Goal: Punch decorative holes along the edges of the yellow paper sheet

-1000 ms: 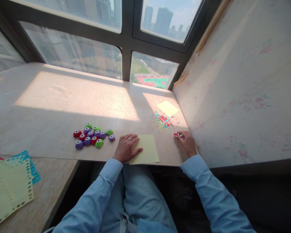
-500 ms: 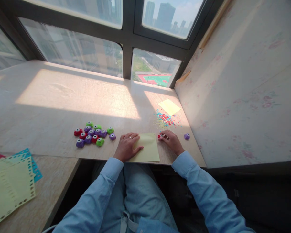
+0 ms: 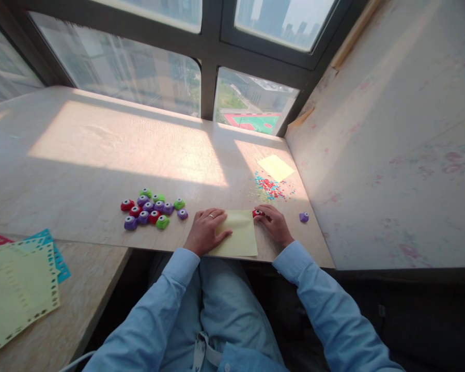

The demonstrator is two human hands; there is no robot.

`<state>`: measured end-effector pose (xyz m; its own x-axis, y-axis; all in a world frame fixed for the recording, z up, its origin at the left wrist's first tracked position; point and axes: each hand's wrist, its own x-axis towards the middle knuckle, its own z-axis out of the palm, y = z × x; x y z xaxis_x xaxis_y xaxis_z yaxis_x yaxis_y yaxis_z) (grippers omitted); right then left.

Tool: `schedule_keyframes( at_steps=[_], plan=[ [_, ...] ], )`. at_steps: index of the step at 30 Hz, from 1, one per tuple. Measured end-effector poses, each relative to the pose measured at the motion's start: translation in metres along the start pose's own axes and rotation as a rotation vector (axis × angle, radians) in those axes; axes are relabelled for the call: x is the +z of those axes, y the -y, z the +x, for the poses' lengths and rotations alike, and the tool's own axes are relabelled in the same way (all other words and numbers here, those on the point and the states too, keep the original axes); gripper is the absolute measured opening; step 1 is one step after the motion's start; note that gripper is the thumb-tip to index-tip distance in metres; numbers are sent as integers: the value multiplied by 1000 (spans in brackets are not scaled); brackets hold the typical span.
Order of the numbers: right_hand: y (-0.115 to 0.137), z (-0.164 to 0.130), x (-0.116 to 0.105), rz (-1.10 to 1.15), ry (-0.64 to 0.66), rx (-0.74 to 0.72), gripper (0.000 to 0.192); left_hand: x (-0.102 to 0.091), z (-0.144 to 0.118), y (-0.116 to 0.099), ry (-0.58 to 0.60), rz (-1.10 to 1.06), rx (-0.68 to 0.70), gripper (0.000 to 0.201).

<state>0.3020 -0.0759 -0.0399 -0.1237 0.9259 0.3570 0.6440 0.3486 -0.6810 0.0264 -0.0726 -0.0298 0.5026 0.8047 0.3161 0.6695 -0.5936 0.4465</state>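
Observation:
A pale yellow sheet of paper (image 3: 238, 235) lies at the front edge of the wooden surface. My left hand (image 3: 208, 230) rests flat on its left part, fingers stretched out, a ring on one finger. At the sheet's upper right corner, my right hand (image 3: 274, 225) grips a small red craft paper punch (image 3: 256, 213) with a round white and black top. Whether the paper sits inside the punch's slot, I cannot tell. Right of that hand stands a purple punch (image 3: 304, 217). Several red, purple and green punches (image 3: 154, 217) are grouped to the left.
Tiny red, blue and yellow paper bits (image 3: 270, 188) are scattered beyond my right hand, near a small yellow paper (image 3: 276, 168). Sheets with punched edges (image 3: 21, 292) lie on the lower left surface. A papered wall (image 3: 391, 181) bounds the right side; windows (image 3: 139, 77) stand behind.
My right hand has brought the red punch slightly closer to the sheet's upper right corner. My left hand stays on the paper. The whole view has shifted a little.

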Motion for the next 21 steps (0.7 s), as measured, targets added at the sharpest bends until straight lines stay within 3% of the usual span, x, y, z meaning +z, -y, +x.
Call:
schedule_keyframes(
  at_steps=[9, 21],
  plan=[
    [-3, -5, 6, -29, -82, 4, 25, 0, 0, 0, 6, -17, -2, 42],
    [-5, -6, 4, -38, -82, -31, 27, 1, -1, 0, 5, -7, -4, 43]
  ],
)
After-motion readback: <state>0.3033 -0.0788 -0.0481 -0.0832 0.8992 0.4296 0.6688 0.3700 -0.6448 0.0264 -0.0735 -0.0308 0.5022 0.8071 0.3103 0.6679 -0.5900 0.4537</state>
